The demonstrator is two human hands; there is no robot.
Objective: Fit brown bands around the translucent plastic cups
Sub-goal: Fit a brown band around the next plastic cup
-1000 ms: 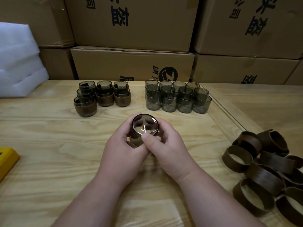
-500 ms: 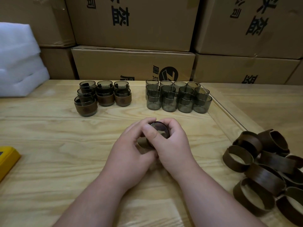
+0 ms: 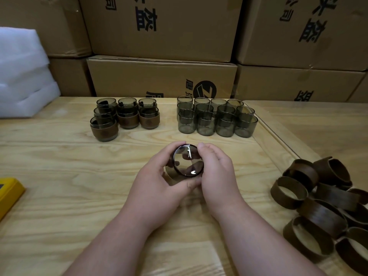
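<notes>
Head cam: both hands at frame center, working one translucent cup (image 3: 188, 160) just above the wooden table (image 3: 59, 166). Cup is tipped on its side, base disc facing the cam w/ glare spots on it. Left hand (image 3: 159, 182) wraps it from 9 o'clock, fingers curled over the top, thumb under at 6. Right hand (image 3: 217, 172) grasps it from 3 o'clock, fingertips at the cup's top edge. So both hands are closed around the same cup, neither free. Can't tell if a band is already on it: the wall is mostly hidden by fingers, only a dark-rimmed base and a pale bit of wall at 8 o'clock show.

Progress, judged from layout:
- Done: banded cups (image 3: 124, 116) at 11 o'clock from the hands, stacked in a tight cluster, brown sleeves visible on the front ones. Exact count unclear since rear ones are hidden.
- Left: bare cups (image 3: 216, 118) at 1 o'clock, approx. 12 in rows, touching each other, no bands.
- Supply: loose brown bands (image 3: 322, 206) piled at 3-4 o'clock near the table's right edge, overlapping, plenty left.

Looks like under halfway, bare group is bigger than finished group.

Other stuff: cardboard boxes (image 3: 161, 76) stacked behind the table at 12, white foam (image 3: 22, 76) at 10, yellow object (image 3: 9, 194) cut off at 8-9 o'clock on the left edge.
</notes>
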